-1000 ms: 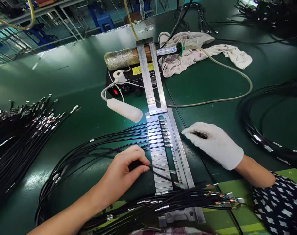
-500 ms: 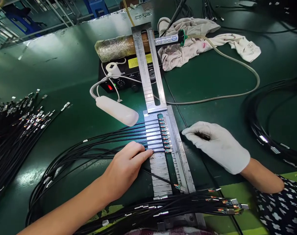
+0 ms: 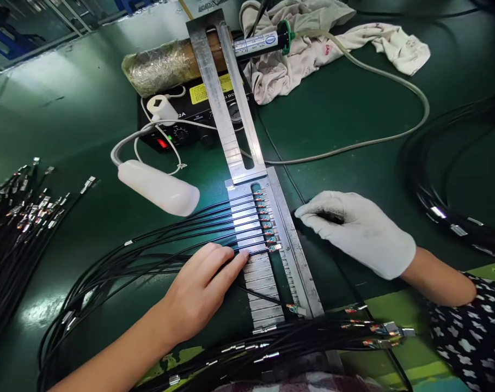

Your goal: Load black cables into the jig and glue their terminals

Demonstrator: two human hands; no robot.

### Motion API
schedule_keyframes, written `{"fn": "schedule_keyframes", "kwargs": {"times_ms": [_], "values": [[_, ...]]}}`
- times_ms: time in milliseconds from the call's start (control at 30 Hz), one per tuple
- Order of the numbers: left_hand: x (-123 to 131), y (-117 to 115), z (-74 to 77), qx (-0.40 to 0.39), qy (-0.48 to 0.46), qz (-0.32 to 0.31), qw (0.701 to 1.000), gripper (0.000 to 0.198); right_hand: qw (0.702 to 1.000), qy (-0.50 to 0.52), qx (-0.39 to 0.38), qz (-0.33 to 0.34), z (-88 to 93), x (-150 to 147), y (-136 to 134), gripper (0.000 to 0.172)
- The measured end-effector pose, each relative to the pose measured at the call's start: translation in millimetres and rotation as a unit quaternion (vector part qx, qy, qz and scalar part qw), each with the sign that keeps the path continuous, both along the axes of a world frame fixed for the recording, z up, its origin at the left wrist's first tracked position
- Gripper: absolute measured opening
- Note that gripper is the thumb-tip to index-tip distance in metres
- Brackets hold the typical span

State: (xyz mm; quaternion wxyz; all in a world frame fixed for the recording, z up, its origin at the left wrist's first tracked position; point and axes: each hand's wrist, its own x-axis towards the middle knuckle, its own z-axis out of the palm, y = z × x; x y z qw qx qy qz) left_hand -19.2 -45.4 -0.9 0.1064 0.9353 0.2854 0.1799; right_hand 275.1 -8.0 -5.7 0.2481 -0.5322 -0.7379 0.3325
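Observation:
My bare left hand (image 3: pixel 204 277) lies at the left side of a slotted metal fixture (image 3: pixel 266 291), thumb and forefinger closed on a black cable (image 3: pixel 256 252) in one of its grooves. Several cables lie side by side above it, their metal connectors (image 3: pixel 267 225) over the fixture's long slot. Another cable, with a loose-angled connector (image 3: pixel 295 310), crosses the fixture lower down. My right hand (image 3: pixel 355 231), in a white glove, is just right of the fixture with its fingertips pinched together. Whatever is between those fingertips is hidden.
A white lamp (image 3: pixel 158 188) lights the fixture. Behind stand a black controller box (image 3: pixel 198 117), a wrapped roll (image 3: pixel 161 68), a syringe barrel (image 3: pixel 257 44) with a hose, and a cloth (image 3: pixel 290 68). Cable bundles lie left (image 3: pixel 18 245), right (image 3: pixel 419 190) and in front (image 3: pixel 308 335).
The whole view has shifted, so the fixture, lamp and box sit further left and slightly higher in the picture. Both hands keep nearly the same poses beside the fixture.

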Motion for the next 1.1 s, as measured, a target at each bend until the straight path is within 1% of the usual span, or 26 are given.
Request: {"fn": "schedule_keyframes", "kwargs": {"times_ms": [133,333,400,433,500,567,700,800,833,900,967,1100], "values": [[2.8,0.7,-2.9,-0.007,-0.022,0.006,1.0,0.036,1.0,-0.002,0.011,0.004,-1.4,0.2,1.2,0.018],[9.0,2.9,-5.7,-0.069,-0.057,0.022,0.996,0.04,1.0,0.0,0.029,0.012,-2.8,1.2,1.5,0.017],[7.5,-0.6,-5.1,-0.073,-0.04,0.03,0.996,0.04,0.999,0.003,0.034,0.013,-3.6,1.2,2.2,0.018],[6.0,-3.2,-4.4,-0.058,-0.02,0.046,0.997,0.04,0.999,0.004,0.037,0.014,-4.2,1.2,2.6,0.018],[3.2,-8.4,-2.2,-0.003,0.024,0.088,0.996,0.041,0.999,0.007,0.037,0.012,-5.3,1.4,3.5,0.017],[3.2,-10.6,0.2,0.04,0.052,0.102,0.993,0.041,0.999,0.008,0.03,0.006,-6.2,1.9,3.7,0.016],[19.4,-0.2,1.9,0.064,0.052,0.057,0.995,0.034,1.0,0.018,0.002,-0.005,-5.9,2.8,2.8,0.016],[35.6,10.5,2.0,0.094,0.072,0.02,0.993,0.035,1.0,0.021,0.005,-0.004,-3.8,3.1,1.6,0.017],[38.3,12.0,2.7,0.102,0.077,0.016,0.992,0.034,1.0,0.019,0.009,-0.003,-3.1,3.1,1.1,0.017],[37.5,10.2,5.6,0.107,0.071,0.028,0.991,0.031,1.0,0.016,0.015,-0.003,-2.0,3.1,0.3,0.018],[29.4,2.4,10.0,0.076,0.045,0.034,0.995,0.03,1.0,0.013,0.019,-0.006,-1.5,3.0,-0.4,0.018],[8.7,-20.1,15.3,-0.062,0.027,-0.011,0.998,0.025,0.999,-0.004,0.032,-0.008,-0.6,2.2,-1.7,0.019]]}}
